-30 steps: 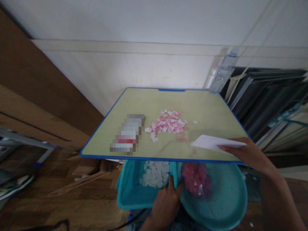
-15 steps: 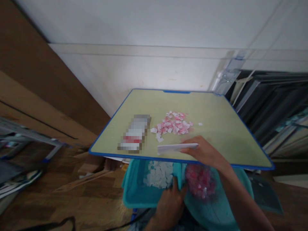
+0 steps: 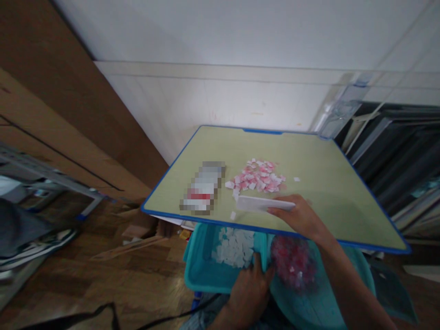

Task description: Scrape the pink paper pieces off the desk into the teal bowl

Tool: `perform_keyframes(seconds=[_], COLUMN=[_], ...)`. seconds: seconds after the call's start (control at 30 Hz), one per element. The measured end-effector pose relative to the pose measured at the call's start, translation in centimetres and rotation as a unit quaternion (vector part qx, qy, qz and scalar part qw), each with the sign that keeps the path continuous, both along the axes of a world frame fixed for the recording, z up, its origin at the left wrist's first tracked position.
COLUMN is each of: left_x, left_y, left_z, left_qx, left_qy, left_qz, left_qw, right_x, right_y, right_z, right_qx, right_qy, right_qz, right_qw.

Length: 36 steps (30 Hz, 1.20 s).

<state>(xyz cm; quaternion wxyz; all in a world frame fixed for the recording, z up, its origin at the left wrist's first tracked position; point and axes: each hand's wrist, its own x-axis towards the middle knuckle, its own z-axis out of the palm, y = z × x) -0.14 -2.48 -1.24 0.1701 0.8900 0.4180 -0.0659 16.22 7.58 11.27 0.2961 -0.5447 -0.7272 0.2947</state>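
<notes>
My right hand pinches a flat white card-like plate by its right end, tilted just above the board with its blue rim. Beyond the plate lies a loose heap of small pink and white square pieces. One white piece sits apart near the board's front edge, and another lies right of the heap. Below the board, my left hand is closed on the near right rim of a teal tray that holds many white pieces.
A round teal basin stands right of the tray, with a clear bag of reddish stuff in it. A pixelated phone-like object lies on the board's left. Behind are a wall and a clear plastic bottle; dark panels lean at right.
The view has shifted slightly left. The white plate has turned to show more of its face and sits closer to the heap. One white piece now lies apart, nearer the front edge.
</notes>
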Motion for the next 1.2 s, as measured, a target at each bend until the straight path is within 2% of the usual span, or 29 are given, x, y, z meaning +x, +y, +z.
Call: perform_keyframes(seconds=[0.2, 0.53, 0.8, 1.13, 1.2], left_x=[0.1, 0.0, 0.1, -0.1, -0.1], left_y=[0.0, 0.0, 0.0, 0.1, 0.1], left_z=[0.1, 0.2, 0.3, 0.4, 0.4], left_qx=[0.008, 0.008, 0.008, 0.000, 0.000], left_qy=[0.014, 0.011, 0.015, 0.016, 0.016], left_qz=[0.004, -0.004, 0.000, -0.004, -0.002], left_qw=[1.000, 1.000, 1.000, 1.000, 1.000], right_x=[-0.6, -1.1, -1.6, -1.6, -1.3], right_y=[-0.2, -0.6, 0.2, -0.3, -0.3], right_z=[0.3, 0.5, -0.1, 0.5, 0.7], right_qx=[-0.020, -0.006, -0.004, -0.012, -0.005], right_qy=[0.000, 0.026, 0.003, 0.005, 0.018], right_qz=[0.038, 0.094, 0.052, 0.114, 0.102], right_qw=[0.999, 0.995, 0.999, 0.993, 0.995])
